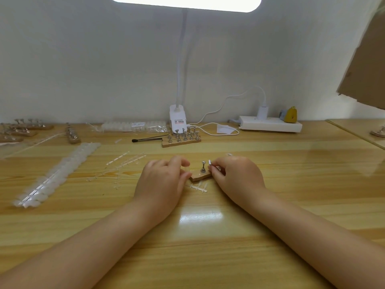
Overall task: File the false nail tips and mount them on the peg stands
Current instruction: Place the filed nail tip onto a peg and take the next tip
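A small wooden peg stand (200,176) lies on the desk between my hands, with one metal peg (203,166) upright on it. My right hand (235,174) pinches a second metal peg (210,163) at the stand's right end. My left hand (164,176) has its fingers curled at the stand's left end, pinching a clear nail tip (186,170). Long strips of false nail tips (56,174) lie at the left.
Empty clear sprues (125,161) lie scattered left of my hands, and one (198,187) just in front of the stand. A wooden stand with several pegs (181,138), a brush (146,139), a lamp clamp (177,119) and a power strip (270,125) line the back. More stands (23,130) sit far left.
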A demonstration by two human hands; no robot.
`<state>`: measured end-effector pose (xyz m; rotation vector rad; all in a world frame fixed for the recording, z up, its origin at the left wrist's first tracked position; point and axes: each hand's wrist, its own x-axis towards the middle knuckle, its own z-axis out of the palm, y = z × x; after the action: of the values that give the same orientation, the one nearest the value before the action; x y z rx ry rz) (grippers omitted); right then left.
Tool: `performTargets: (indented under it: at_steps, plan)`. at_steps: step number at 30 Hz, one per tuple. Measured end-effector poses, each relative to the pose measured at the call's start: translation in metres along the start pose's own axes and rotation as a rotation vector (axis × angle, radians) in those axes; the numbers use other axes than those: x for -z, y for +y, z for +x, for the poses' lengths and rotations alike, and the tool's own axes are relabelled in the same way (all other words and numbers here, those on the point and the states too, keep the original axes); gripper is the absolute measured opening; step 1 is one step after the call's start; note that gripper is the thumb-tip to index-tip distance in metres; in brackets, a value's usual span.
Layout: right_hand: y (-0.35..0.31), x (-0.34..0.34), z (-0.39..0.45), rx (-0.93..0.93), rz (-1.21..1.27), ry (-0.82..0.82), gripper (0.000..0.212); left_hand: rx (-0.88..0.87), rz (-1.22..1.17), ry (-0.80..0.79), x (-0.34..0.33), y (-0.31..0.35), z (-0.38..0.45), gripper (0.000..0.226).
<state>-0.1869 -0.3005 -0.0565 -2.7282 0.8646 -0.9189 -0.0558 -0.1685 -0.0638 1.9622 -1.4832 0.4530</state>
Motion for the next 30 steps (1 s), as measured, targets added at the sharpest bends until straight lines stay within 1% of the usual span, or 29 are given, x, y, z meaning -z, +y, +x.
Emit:
performTargets:
  at_steps: [3,6,9,12,17,21,25,30]
  plan:
    - [-0.004,0.005,-0.004,0.036,0.117,0.06,0.013,0.013,-0.04,0.034,0.003,0.0,0.0,0.02]
    - [-0.01,0.01,-0.009,0.1,0.238,0.091,0.005,0.016,-0.196,0.104,0.009,0.004,0.0,0.015]
    - [-0.015,0.01,-0.013,0.138,0.365,0.083,0.004,-0.002,-0.32,0.13,0.012,0.009,-0.001,0.019]
    - [-0.015,0.01,-0.014,0.164,0.454,0.076,0.007,-0.019,-0.354,0.121,0.013,0.011,-0.001,0.024]
    - [-0.013,0.007,-0.014,0.215,0.486,0.08,0.009,-0.027,-0.366,0.13,0.011,0.011,-0.001,0.023]
    - [-0.012,0.006,-0.014,0.242,0.493,0.086,0.01,-0.047,-0.358,0.116,0.011,0.01,-0.001,0.029]
    - [-0.012,0.005,-0.014,0.271,0.508,0.098,0.011,-0.055,-0.362,0.109,0.01,0.01,-0.001,0.022]
    - [-0.012,0.006,-0.014,0.299,0.504,0.109,0.011,-0.052,-0.386,0.106,0.01,0.009,-0.001,0.021]
